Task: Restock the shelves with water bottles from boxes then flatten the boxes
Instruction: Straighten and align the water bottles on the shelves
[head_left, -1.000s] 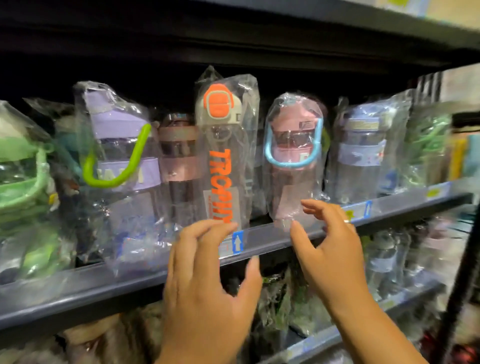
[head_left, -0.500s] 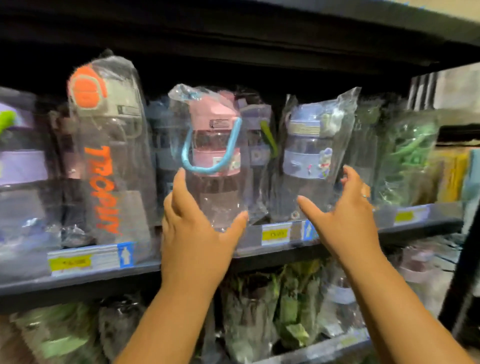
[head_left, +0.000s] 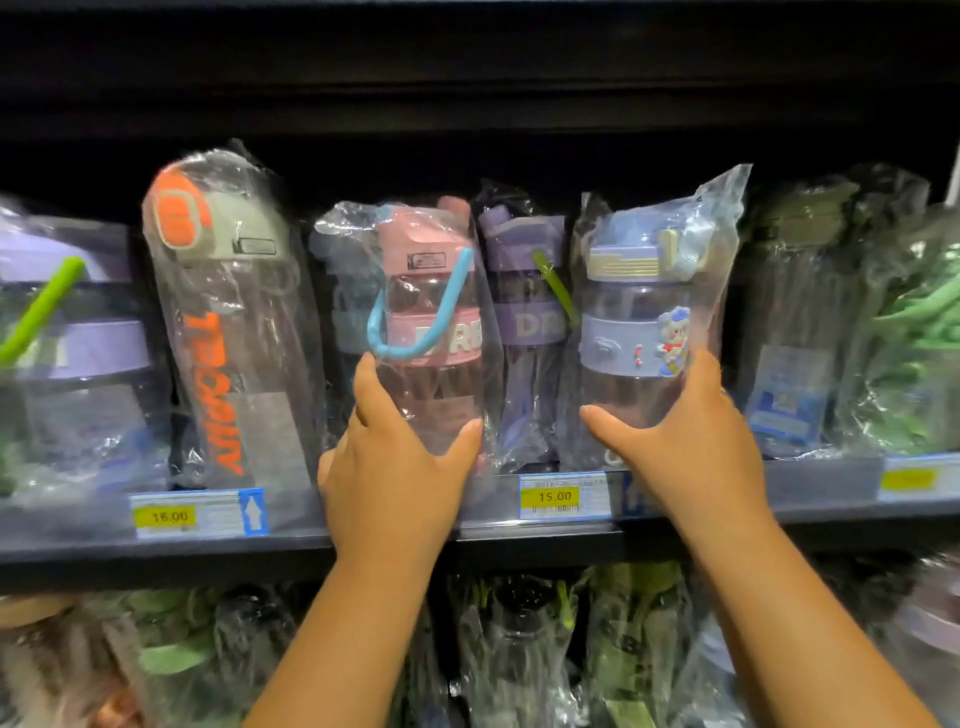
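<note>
Dark metal shelving fills the view, and its middle shelf (head_left: 467, 540) carries a row of water bottles, each in a clear plastic bag, standing just behind the front rail. The left hand (head_left: 389, 488) cups the lower part of the pink bottle (head_left: 431, 322) with the blue loop strap, fingers up its nine o'clock side and thumb round its three o'clock side. The right hand (head_left: 691, 457) holds the lilac bottle (head_left: 634, 322) with the bear figure the same way, thumb at nine o'clock and fingers at three. Both bottles stand upright on the shelf, with a purple bottle (head_left: 524, 322) set further back between them.

The step looks like squaring up the front row. To do it well, grip the hard bottle wall through the bag, not the loose film, which would slip and crinkle. Keep both grips low so the tall bottles slide without tipping. Turn the printed faces and the bear toward six o'clock, to the shopper. Set the lilac bottle above the price tag (head_left: 563, 496) marked 15.00. Leave a small gap beside the orange-lettered bottle (head_left: 228, 332) at nine o'clock, since its bag already leans toward the pink one.
</note>
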